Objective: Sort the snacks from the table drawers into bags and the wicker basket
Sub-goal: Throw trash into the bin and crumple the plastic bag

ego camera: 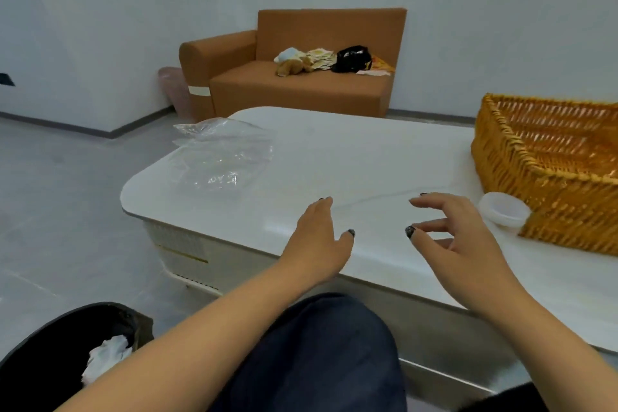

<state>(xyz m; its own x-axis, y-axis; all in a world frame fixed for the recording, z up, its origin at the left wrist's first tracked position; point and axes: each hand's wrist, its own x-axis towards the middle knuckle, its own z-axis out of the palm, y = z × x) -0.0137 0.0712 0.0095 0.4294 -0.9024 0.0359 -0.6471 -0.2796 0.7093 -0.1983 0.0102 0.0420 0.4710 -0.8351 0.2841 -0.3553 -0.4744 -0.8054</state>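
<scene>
Wicker basket [548, 177] waits empty at my right on the table [351, 160], clear bags [220, 157] at far left, ready for sorting. My left hand [321, 237] and right hand [458, 237] hover spread, holding nothing; no snacks visible, I judge them inside the drawers.

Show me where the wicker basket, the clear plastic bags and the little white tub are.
wicker basket [501, 157]: head view, on its woven left wall.
clear plastic bags [222, 154]: head view, crumpled middle.
little white tub [504, 209]: head view, its top.
</scene>
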